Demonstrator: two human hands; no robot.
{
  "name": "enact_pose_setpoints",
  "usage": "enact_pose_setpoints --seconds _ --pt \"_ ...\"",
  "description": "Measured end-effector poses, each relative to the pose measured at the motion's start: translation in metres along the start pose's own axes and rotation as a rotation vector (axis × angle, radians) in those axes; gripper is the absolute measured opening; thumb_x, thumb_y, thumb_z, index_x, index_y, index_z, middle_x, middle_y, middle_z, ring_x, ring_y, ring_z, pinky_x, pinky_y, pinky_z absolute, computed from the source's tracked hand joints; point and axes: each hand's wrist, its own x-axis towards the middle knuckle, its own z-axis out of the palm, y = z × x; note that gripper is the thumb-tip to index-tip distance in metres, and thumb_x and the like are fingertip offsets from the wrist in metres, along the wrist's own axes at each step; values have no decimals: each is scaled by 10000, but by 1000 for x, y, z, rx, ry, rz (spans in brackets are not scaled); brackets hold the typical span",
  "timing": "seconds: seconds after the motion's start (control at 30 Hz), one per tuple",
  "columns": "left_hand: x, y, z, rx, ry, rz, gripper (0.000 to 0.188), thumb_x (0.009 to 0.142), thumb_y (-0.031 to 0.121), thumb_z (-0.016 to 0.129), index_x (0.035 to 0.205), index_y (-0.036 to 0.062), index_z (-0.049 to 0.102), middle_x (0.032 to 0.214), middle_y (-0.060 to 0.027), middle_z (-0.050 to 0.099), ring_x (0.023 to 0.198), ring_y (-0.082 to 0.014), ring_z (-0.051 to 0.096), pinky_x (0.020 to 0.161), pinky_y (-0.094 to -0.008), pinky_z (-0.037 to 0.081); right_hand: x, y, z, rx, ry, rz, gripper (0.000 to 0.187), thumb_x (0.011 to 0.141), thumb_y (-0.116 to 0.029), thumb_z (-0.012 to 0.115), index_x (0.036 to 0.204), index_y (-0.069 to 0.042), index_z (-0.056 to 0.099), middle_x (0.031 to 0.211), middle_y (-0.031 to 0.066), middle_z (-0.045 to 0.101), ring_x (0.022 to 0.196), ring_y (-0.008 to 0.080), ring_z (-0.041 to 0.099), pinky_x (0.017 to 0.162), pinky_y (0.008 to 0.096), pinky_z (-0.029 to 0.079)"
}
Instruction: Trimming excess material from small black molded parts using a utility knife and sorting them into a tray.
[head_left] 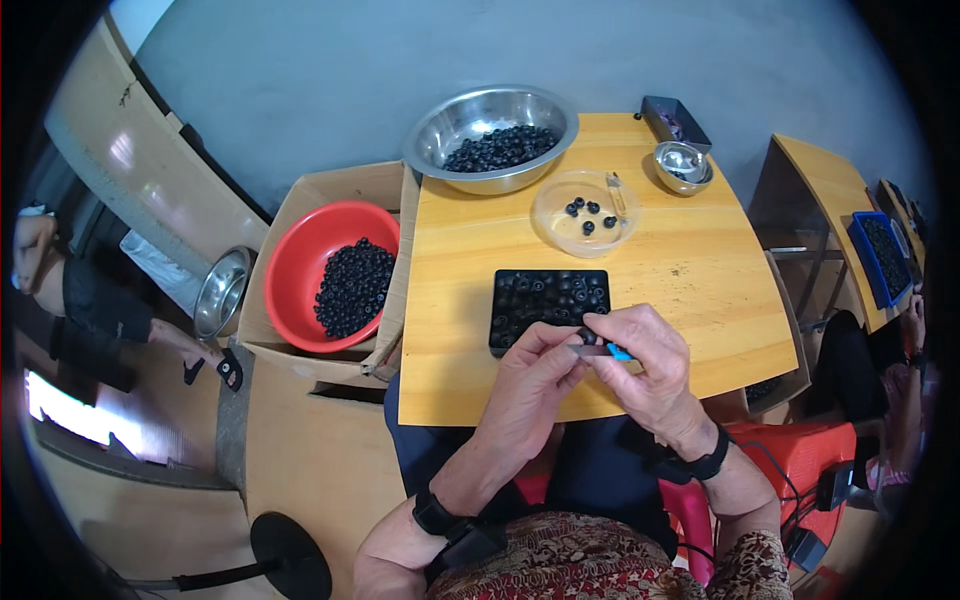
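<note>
Both my hands meet above the front of a wooden table (710, 310). Pinched in the fingers of my left hand (525, 390) is a small round black part (586, 336), mostly hidden by the fingertips. My right hand (652, 375) is closed around a small knife (618, 352) with a blue handle; its short blade lies at the part, and the fingertips of both hands almost touch. Just beyond them lies a black rectangular tray (552, 271) filled with similar round black parts. Farther back, a clear round dish (545, 222) holds several parts and a slim, pale tool.
A steel basin (435, 130) of black parts stands at the back left. Left of the table, a red basin (290, 265) with more sits in a cardboard box (320, 185). A metal bowl (690, 180) and dark box (662, 108) occupy the far right corner. Other people sit at both sides.
</note>
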Motion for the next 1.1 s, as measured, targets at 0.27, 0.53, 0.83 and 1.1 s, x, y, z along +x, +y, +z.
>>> enact_pose_setpoints --seconds 0.27,0.53,0.83,1.1 --pt "5 8 1 66 62 11 104 948 92 637 1050 84 621 992 -10 650 900 -78 603 812 -226 481 6 7 5 5 -30 -16 352 712 46 718 1060 1 686 919 136 644 803 270 648 657 328 531" --pt "12 15 -4 104 93 10 138 916 45 643 1049 82 625 995 -11 649 913 -110 624 839 -250 493 18 10 10 42 -60 -10 307 738 6 690 1044 2 665 918 142 644 825 299 650 692 370 535" --pt "21 59 -9 530 158 236 165 939 110 634 1097 61 627 1097 -56 676 953 -103 620 850 -226 468 64 51 14 13 19 136 206 795 -23 645 1000 -14 627 880 155 642 823 316 654 697 380 529" --pt "31 68 -36 1044 155 195 161 892 75 678 1044 29 659 1026 -54 681 934 -128 618 834 -269 481 86 104 19 -134 74 295 279 845 -156 671 1082 -10 646 922 171 661 831 322 657 762 426 527"
